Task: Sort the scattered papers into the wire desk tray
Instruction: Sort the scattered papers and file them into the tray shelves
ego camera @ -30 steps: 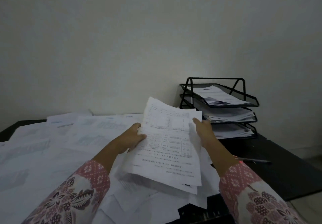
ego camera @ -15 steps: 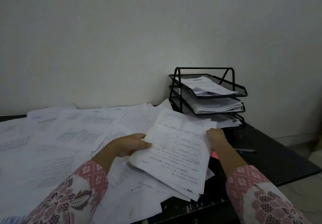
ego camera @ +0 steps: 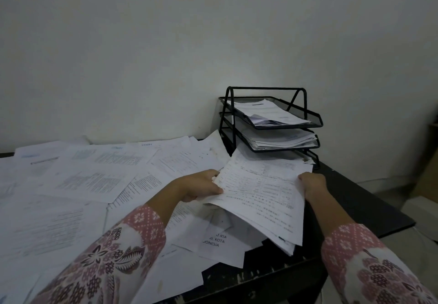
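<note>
Plain off-white wall (ego camera: 166, 43) backs a dark, flat surface (ego camera: 369, 204) with a scuffed front edge. Stack of papers (ego camera: 263, 192): thin white printed sheets, rectangular, edges fanned unevenly, held tilted just above the surface and in front of the wire desk tray (ego camera: 272, 123). Left hand (ego camera: 199, 186): grip clenched on the stack's left edge, thumb on top. Right hand (ego camera: 312, 183): grip clenched on the right edge. Tray: black metal mesh and rod frame, three tiers, each tier holding white sheets; it stands at the back right, against the wall. Scattered papers (ego camera: 90, 183): many loose white sheets, overlapping, covering the left and middle of the surface; exact count cannot be told. One sheet (ego camera: 214, 239) below the stack reads partly "KOTA" and "ONESIA". Both sleeves (ego camera: 113, 263) are pink patterned fabric with floral print.
</note>
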